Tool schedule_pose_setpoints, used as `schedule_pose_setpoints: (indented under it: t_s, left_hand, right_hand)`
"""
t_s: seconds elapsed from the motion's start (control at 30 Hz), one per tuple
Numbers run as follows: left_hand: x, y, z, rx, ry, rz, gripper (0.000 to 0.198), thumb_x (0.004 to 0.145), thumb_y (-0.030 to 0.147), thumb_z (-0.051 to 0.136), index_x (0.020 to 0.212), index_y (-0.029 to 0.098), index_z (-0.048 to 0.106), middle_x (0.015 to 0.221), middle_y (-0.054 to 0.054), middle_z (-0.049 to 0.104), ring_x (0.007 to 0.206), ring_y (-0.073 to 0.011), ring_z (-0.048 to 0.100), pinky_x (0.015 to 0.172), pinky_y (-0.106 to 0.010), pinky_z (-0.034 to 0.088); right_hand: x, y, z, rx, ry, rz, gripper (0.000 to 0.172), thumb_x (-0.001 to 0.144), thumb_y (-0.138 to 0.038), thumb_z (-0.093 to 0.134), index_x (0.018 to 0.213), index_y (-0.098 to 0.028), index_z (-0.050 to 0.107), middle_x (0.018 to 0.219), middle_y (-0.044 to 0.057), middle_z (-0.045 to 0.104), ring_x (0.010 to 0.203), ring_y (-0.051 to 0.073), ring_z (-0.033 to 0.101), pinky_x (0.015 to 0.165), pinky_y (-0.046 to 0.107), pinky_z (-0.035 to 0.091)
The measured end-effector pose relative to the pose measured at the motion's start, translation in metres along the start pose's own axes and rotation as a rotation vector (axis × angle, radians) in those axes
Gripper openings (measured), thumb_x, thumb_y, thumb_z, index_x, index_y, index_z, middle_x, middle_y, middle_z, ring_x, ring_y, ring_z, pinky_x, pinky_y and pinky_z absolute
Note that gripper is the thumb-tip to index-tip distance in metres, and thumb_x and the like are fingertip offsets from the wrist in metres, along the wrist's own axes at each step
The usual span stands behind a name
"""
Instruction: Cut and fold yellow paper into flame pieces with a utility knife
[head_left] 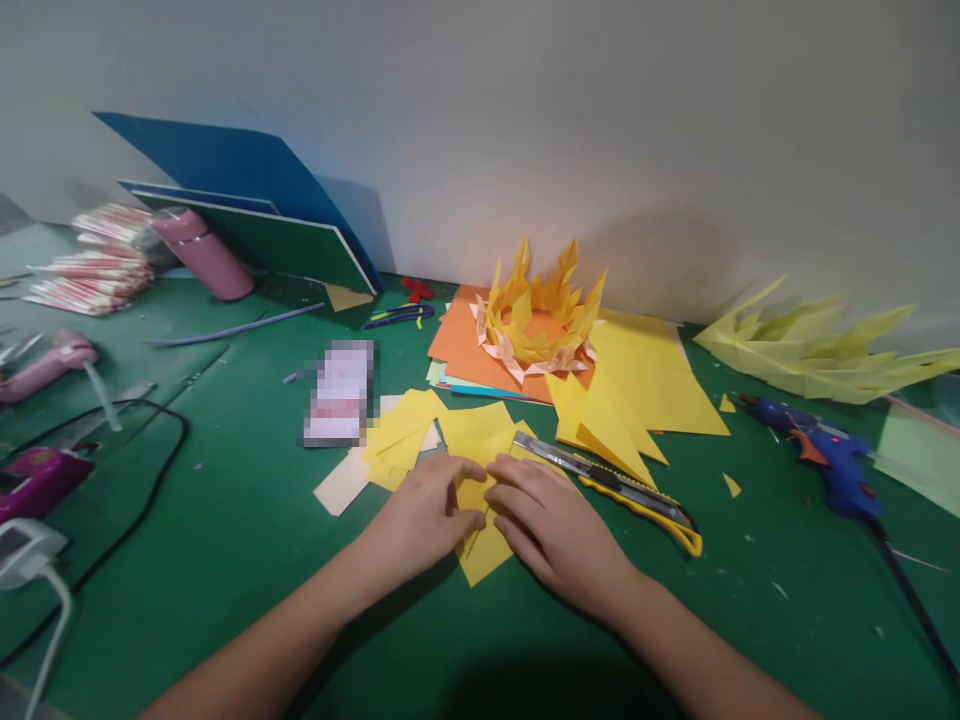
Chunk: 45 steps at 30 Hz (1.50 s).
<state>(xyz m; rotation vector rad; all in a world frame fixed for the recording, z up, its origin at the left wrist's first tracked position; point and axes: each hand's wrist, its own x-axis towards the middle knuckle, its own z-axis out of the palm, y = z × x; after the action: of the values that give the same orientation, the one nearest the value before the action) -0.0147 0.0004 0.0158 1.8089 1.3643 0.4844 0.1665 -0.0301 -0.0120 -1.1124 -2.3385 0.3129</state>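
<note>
Near the front edge of the green surface (247,540), left hand (427,512) clamps its grip on a folded yellow paper sheet (482,558); right hand (555,530) presses it flat, grip apart; creasing calls for steady pressure

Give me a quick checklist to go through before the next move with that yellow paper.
1. Both hands on the yellow paper: ok, left hand and right hand touch it.
2. Paper lying on the green mat: ok.
3. Utility knife apart from the right hand: not ok, it lies close beside it.
4. Knife blade retracted: cannot tell.
5. Blue glue gun clear of the hands: ok, off to the right.
</note>
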Motion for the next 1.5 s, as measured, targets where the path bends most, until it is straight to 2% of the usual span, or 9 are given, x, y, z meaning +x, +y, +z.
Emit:
schedule_pose_setpoints:
  t_s: [0.17,0.33,0.5,0.63,0.8,0.93,1.03,1.3,1.5]
  left_hand:
    - [0.0,0.0,-0.003,0.134,-0.039,0.029,0.024,0.071,0.021,0.065,0.095,0.019,0.065,0.081,-0.003,0.063,0.066,-0.0166,0.056,0.062,-0.029,0.046]
    - [0.001,-0.002,-0.008,0.249,-0.084,0.095,0.015,0.085,0.02,0.05,0.089,0.02,0.065,0.093,-0.005,0.069,0.089,-0.0199,0.062,0.082,-0.033,0.047]
    - [0.001,-0.002,-0.012,0.252,-0.068,0.026,0.009,0.081,0.018,0.055,0.087,0.021,0.061,0.073,0.0,0.065,0.071,-0.0178,0.061,0.067,-0.029,0.046]
    - [0.003,-0.003,-0.012,0.118,-0.071,-0.047,0.001,0.078,0.021,0.057,0.078,0.021,0.056,0.06,0.005,0.056,0.057,-0.0142,0.056,0.055,-0.024,0.04]
    - [0.006,-0.005,-0.012,-0.176,-0.15,-0.096,0.015,0.075,0.031,0.062,0.073,0.02,0.052,0.051,0.007,0.05,0.049,-0.0123,0.054,0.05,-0.022,0.038]
    - [0.007,-0.003,-0.013,-0.397,-0.231,-0.172,0.02,0.07,0.03,0.066,0.072,0.02,0.049,0.05,0.008,0.05,0.047,-0.0119,0.056,0.05,-0.022,0.041]
    - [0.007,-0.004,-0.012,-0.423,-0.28,-0.202,0.022,0.067,0.029,0.067,0.071,0.019,0.048,0.049,0.008,0.051,0.046,-0.0116,0.057,0.05,-0.022,0.042]
    - [0.004,-0.011,-0.01,-0.272,-0.295,-0.181,0.015,0.069,0.029,0.063,0.074,0.019,0.053,0.056,0.005,0.057,0.052,-0.013,0.059,0.053,-0.024,0.044]
    - [0.005,-0.001,-0.023,0.201,-0.208,-0.068,0.014,0.076,0.029,0.059,0.07,0.019,0.065,0.064,0.001,0.065,0.059,-0.0154,0.059,0.056,-0.025,0.04]
  right_hand:
    - [0.002,0.0,0.001,-0.003,-0.047,0.008,0.02,0.092,-0.016,0.042,0.103,-0.016,0.059,0.118,0.014,0.062,0.109,0.025,0.057,0.093,0.044,0.048]
    - [0.001,0.001,0.001,-0.03,-0.049,-0.011,0.021,0.09,-0.015,0.044,0.105,-0.015,0.059,0.121,0.014,0.062,0.112,0.027,0.056,0.095,0.046,0.047]
    - [0.001,0.002,0.002,-0.061,-0.032,-0.027,0.021,0.09,-0.015,0.045,0.103,-0.015,0.061,0.121,0.014,0.062,0.11,0.026,0.058,0.095,0.045,0.048]
    - [-0.002,0.001,0.001,-0.082,0.027,-0.077,0.024,0.092,-0.016,0.043,0.108,-0.015,0.062,0.121,0.012,0.063,0.116,0.025,0.055,0.098,0.045,0.045]
    - [-0.007,0.001,-0.002,-0.141,0.133,-0.153,0.035,0.091,-0.012,0.041,0.122,-0.019,0.056,0.125,0.01,0.061,0.123,0.024,0.05,0.101,0.045,0.04]
    - [-0.008,0.002,-0.003,-0.172,0.22,-0.154,0.031,0.09,-0.009,0.042,0.112,-0.02,0.059,0.118,0.008,0.066,0.122,0.022,0.05,0.1,0.042,0.039]
    - [-0.007,0.005,0.0,-0.163,0.215,-0.13,0.023,0.092,-0.012,0.043,0.103,-0.019,0.062,0.108,0.007,0.069,0.115,0.021,0.056,0.098,0.04,0.041]
    - [-0.003,0.008,0.007,-0.096,0.149,-0.174,0.021,0.093,-0.015,0.044,0.101,-0.017,0.063,0.101,0.009,0.072,0.096,0.02,0.064,0.083,0.037,0.049]
    - [-0.003,0.008,0.005,-0.099,0.119,-0.164,0.022,0.091,-0.011,0.045,0.099,-0.017,0.064,0.102,0.008,0.072,0.098,0.021,0.064,0.086,0.038,0.049]
